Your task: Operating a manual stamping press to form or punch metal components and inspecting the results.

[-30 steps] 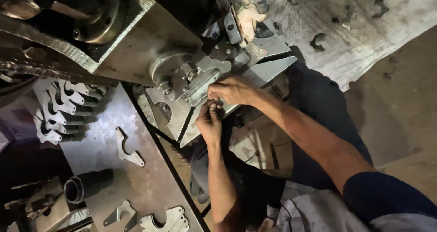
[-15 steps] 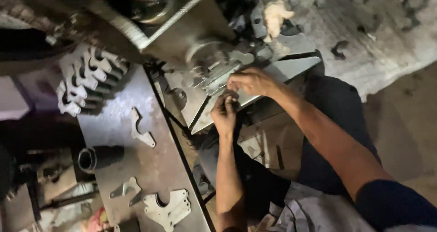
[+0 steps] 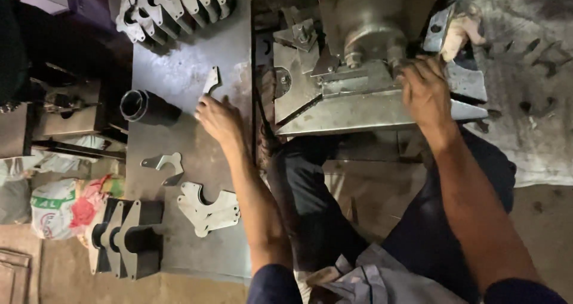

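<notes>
Since the earlier frame the left hand (image 3: 218, 118) has left the machine and reached out over the grey steel plate (image 3: 179, 71); its fingers are loosely spread, tips touching the lower end of a small flat metal bracket (image 3: 210, 81) lying near the plate's right edge; bare plate lies open around it, with a black tube (image 3: 143, 106) just to the left; the right hand (image 3: 425, 92) rests curled on the press machine (image 3: 358, 53), gripping its front edge; stacked cut parts (image 3: 170, 5) line the far edge.
</notes>
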